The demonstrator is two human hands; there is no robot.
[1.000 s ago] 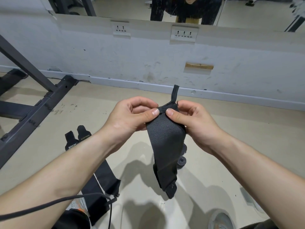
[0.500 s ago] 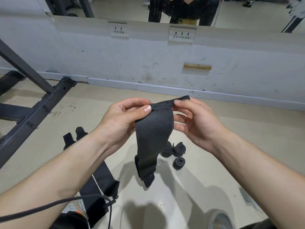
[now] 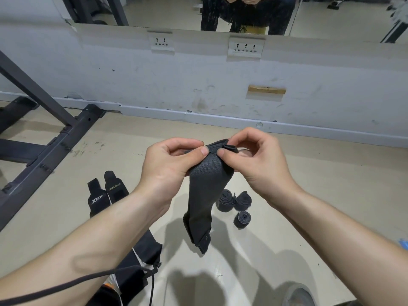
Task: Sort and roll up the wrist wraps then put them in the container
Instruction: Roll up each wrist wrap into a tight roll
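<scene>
Both hands raised, left hand (image 3: 167,164), right hand (image 3: 256,160) pinching wrist wrap (image 3: 204,188)

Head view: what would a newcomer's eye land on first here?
First, the long black woven wrist wrap dangling at the centre, its top end pinched between the left hand and right hand. Behind it on the pale floor sit three rolled-up black wraps, and to the left lie two flat black wraps with white lettering.
</scene>
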